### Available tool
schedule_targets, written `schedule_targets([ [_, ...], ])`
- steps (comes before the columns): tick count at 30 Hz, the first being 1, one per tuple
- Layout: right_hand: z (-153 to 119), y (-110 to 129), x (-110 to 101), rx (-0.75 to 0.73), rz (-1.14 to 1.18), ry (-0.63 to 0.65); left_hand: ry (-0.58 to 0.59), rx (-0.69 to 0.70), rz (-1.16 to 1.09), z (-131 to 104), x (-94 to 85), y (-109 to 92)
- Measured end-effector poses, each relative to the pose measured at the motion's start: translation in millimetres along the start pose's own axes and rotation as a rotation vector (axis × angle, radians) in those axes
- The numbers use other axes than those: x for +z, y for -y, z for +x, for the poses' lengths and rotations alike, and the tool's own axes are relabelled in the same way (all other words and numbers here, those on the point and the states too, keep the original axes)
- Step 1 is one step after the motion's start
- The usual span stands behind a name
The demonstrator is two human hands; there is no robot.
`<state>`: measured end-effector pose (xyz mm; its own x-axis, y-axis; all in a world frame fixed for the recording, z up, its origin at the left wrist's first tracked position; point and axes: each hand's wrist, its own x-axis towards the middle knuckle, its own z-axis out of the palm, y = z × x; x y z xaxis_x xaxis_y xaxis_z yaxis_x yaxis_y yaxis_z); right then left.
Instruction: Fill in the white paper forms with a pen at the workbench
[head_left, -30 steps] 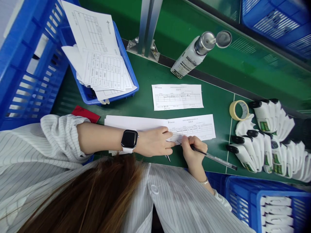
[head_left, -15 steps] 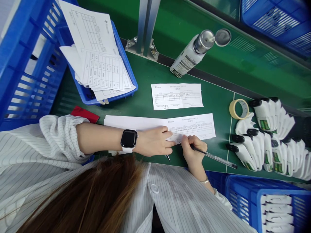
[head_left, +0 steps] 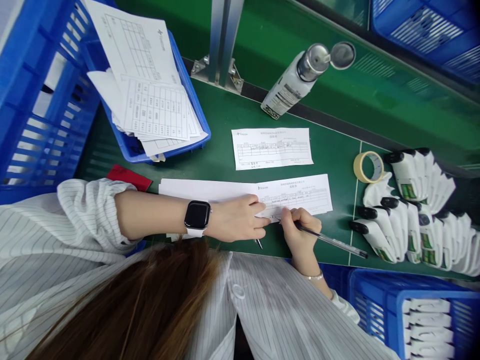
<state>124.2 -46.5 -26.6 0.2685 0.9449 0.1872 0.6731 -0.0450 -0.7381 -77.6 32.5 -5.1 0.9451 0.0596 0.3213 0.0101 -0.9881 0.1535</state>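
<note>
My right hand (head_left: 303,232) is closed around a clear-barrelled pen (head_left: 333,240), its tip low on the printed form (head_left: 292,192). Flat across the form's left part and the white sheets beside it lies my left hand (head_left: 242,218), fingers stretched out and pressing the paper down. A second pen (head_left: 258,243) pokes out from under that hand, mostly hidden. Just beyond lies another form (head_left: 272,149) with handwriting in its table. A smartwatch (head_left: 197,215) is on my left wrist.
At the left a blue basket (head_left: 204,125) holds loose papers, near a red booklet (head_left: 129,177). A bottle with a flipped-open metal cap (head_left: 287,90) stands at the back. Masking tape (head_left: 368,167) and rows of white handheld devices (head_left: 412,235) are at the right, above a blue crate (head_left: 390,285).
The view has shifted very slightly. My right hand and its pen have moved a touch to the right; my left hand stays flat on the paper.
</note>
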Motion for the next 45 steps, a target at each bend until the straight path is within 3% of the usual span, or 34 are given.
schedule_targets([
  [18, 2.2, -0.7, -0.4, -0.057, 0.003, 0.01, 0.131, 0.021, -0.009, 3.2, -0.7, 0.7],
  [27, 1.7, -2.6, -0.9, -0.035, 0.029, 0.015, 0.083, 0.022, -0.014, 3.1, -0.7, 0.3],
  [34, 1.5, -1.2, -1.3, -0.062, 0.045, 0.019, 0.134, 0.029, -0.007, 4.3, -1.8, 0.2],
  [45, 4.5, -5.3, -4.0, -0.065, 0.049, -0.001, 0.123, 0.027, -0.01, 3.5, -1.9, 0.2],
])
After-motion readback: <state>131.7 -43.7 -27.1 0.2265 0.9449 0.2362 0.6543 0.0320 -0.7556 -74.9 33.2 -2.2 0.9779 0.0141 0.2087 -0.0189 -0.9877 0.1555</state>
